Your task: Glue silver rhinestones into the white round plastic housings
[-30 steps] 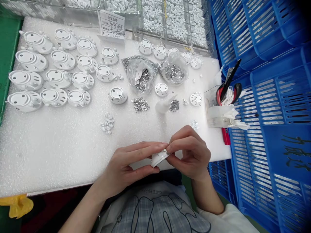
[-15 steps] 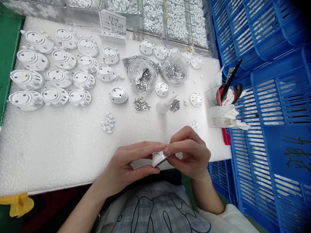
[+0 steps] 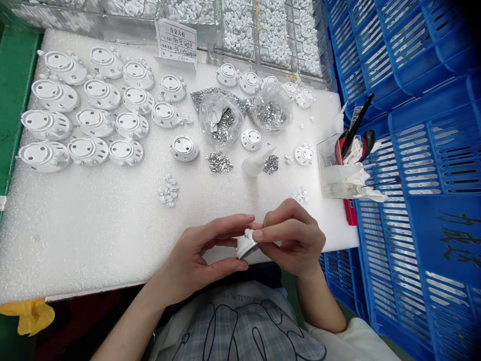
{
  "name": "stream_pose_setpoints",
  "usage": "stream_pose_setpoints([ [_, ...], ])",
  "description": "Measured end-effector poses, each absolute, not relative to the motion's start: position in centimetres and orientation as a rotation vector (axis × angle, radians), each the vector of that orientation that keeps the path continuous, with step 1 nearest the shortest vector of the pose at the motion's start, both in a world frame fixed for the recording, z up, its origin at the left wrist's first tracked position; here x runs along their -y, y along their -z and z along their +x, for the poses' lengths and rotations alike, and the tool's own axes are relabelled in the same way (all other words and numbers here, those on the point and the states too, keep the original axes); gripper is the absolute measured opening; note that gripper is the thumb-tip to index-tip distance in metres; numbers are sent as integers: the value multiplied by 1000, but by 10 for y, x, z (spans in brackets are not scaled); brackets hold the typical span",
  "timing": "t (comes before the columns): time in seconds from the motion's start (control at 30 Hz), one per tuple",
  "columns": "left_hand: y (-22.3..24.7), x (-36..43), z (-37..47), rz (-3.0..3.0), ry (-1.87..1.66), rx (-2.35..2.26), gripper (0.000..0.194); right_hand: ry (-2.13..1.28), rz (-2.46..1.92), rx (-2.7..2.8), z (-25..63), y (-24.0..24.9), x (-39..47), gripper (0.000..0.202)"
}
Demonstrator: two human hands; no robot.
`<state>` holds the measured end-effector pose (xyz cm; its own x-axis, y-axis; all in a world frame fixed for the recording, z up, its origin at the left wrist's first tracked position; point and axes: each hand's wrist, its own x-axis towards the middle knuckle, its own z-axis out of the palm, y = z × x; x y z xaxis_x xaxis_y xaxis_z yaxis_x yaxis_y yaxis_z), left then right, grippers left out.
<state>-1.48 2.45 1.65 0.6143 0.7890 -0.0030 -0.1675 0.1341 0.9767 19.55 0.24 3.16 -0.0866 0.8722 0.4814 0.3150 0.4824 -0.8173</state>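
Above the near edge of the white foam sheet [image 3: 124, 235], a small white domed plastic part [image 3: 245, 244] is held tilted between both hands. My left hand [image 3: 210, 248] grips it from the left, thumb below and fingers behind. My right hand [image 3: 295, 235] pinches its upper right side with thumb and forefinger, which hide that side. Beyond the hands stands a white squeeze bottle [image 3: 252, 165] with a thin nozzle. Small heaps of silvery metal bits [image 3: 219, 163] and tiny white pieces [image 3: 168, 191] lie on the foam.
Rows of similar white parts [image 3: 89, 150] stand at left. Two bags of metal bits [image 3: 221, 120] lie mid-table, behind them a paper label [image 3: 176, 42] and clear compartment trays [image 3: 270, 30]. A clear box [image 3: 330, 173] with pliers [image 3: 355, 135] stands right, beside blue crates [image 3: 413, 165].
My left forefinger has lifted off the part's top, showing more of it. The part is turned slightly in my hands. The whole view has shifted a little.
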Motion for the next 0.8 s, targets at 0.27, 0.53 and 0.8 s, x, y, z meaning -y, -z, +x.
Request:
stream_pose_setpoints([
  [0.27,-19,-23,-13,1130,-836,-546,48,-666,-1035,1615,195,-29,-2,30],
  [0.53,-18,-24,-12,1116,-802,-491,51,-741,-1010,1599,198,-26,-1,23],
  [0.8,-17,-30,-12,1212,-724,-495,34,-941,-1021,1571,205,-21,-2,19],
])
